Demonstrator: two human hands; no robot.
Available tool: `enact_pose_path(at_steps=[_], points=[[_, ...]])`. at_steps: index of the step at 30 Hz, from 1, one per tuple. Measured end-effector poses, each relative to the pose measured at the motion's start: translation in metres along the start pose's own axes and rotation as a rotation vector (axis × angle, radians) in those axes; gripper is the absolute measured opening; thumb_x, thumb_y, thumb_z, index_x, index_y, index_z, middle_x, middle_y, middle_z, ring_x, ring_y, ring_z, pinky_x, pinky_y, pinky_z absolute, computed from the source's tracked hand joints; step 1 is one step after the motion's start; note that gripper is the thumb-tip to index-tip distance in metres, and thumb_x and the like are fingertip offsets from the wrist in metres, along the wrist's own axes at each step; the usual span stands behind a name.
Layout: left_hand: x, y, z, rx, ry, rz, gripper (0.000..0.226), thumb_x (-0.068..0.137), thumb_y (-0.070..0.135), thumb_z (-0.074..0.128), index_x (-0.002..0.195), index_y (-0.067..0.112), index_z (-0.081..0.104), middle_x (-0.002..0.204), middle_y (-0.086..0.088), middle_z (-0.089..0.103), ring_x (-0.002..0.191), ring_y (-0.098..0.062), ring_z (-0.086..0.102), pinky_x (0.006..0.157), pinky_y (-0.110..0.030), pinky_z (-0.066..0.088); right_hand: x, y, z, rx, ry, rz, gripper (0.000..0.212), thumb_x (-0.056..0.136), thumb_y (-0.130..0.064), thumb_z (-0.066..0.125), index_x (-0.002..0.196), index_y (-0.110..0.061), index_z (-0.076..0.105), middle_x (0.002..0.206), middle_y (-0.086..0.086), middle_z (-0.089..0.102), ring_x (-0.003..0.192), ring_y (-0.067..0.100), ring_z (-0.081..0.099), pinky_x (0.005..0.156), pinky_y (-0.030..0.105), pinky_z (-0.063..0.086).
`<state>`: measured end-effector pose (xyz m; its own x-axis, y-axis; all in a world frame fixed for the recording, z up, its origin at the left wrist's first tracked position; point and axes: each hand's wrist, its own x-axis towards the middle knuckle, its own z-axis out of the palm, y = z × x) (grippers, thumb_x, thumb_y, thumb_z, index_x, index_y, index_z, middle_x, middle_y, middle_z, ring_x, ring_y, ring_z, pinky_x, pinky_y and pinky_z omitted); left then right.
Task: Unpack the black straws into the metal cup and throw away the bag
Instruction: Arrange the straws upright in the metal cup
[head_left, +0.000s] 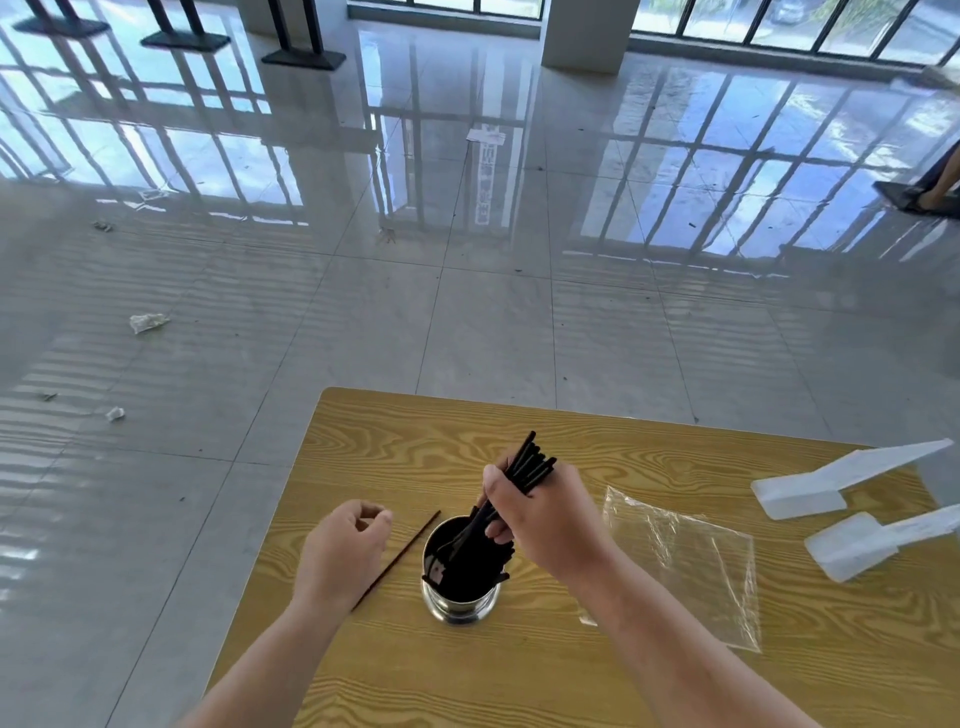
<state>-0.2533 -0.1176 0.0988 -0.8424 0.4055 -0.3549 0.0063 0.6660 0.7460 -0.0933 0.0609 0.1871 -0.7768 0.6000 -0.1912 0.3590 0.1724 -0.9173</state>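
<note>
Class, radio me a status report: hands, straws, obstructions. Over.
Right hand grips straw bundle in metal cup. Left hand curled, empty. Stray straw on table; bag beside cup.

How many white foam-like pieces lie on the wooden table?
2. The farther white piece lies at the right side of the table; the nearer white piece lies just in front of it, right of the clear bag. Others may sit outside the frame.
</note>
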Motion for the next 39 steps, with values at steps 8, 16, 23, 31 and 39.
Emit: enact_pose_path(at_steps=[8, 16, 23, 31, 39], points=[[0.024, -0.072, 0.027, 0.824, -0.136, 0.212, 0.035, 0.102, 0.046, 0.058, 0.126, 0.022, 0.066, 0.123, 0.002, 0.067, 0.104, -0.015, 0.070, 0.082, -0.026, 0.056, -0.015, 0.030, 0.011, -0.207, -0.094, 0.085, 0.023, 0.093, -0.048, 0.069, 0.113, -0.039, 0.074, 0.062, -0.042, 0.059, 0.050, -0.005, 0.055, 0.052, 0.010, 0.043], [0.036, -0.099, 0.041, 1.177, -0.220, 0.375, 0.034, 0.100, -0.005, 0.047, 0.117, 0.017, 0.068, 0.115, -0.001, 0.075, 0.102, -0.016, 0.074, 0.077, -0.027, 0.058, -0.022, 0.044, 0.001, -0.149, -0.035, 0.070, 0.012, 0.094, -0.045, 0.066, 0.105, -0.044, 0.072, 0.068, -0.025, 0.067, 0.050, 0.006, 0.041, 0.048, 0.021, 0.041], [0.043, -0.082, 0.039, 0.906, -0.207, 0.140, 0.019, 0.097, 0.020, 0.055, 0.079, 0.021, 0.061, 0.086, 0.007, 0.067, 0.078, -0.013, 0.065, 0.061, -0.022, 0.046, -0.027, 0.052, -0.001, -0.175, -0.037, 0.070, 0.018, 0.091, -0.053, 0.062, 0.104, -0.044, 0.071, 0.104, -0.023, 0.073, 0.054, 0.005, 0.047, 0.052, 0.024, 0.046], [0.005, 0.014, 0.008, 0.290, 0.069, 0.460, 0.015, 0.084, 0.028, 0.076, 0.074, 0.029, 0.065, 0.075, 0.018, 0.064, 0.060, 0.000, 0.059, 0.052, -0.017, 0.041, -0.016, 0.033, -0.002, -0.074, 0.037, 0.015, 0.018, 0.096, -0.048, 0.068, 0.113, -0.044, 0.067, 0.091, -0.002, 0.071, 0.062, 0.002, 0.057, 0.061, 0.027, 0.057], [-0.042, 0.086, -0.005, 0.312, -0.002, 0.827, 0.008, 0.080, 0.033, 0.076, 0.084, 0.029, 0.071, 0.079, 0.027, 0.055, 0.061, 0.002, 0.051, 0.062, -0.008, 0.035, 0.003, -0.012, 0.005, 0.054, 0.004, -0.108, 0.020, 0.104, -0.050, 0.062, 0.097, -0.033, 0.072, 0.059, -0.013, 0.059, 0.051, 0.002, 0.051, 0.050, 0.025, 0.041]])
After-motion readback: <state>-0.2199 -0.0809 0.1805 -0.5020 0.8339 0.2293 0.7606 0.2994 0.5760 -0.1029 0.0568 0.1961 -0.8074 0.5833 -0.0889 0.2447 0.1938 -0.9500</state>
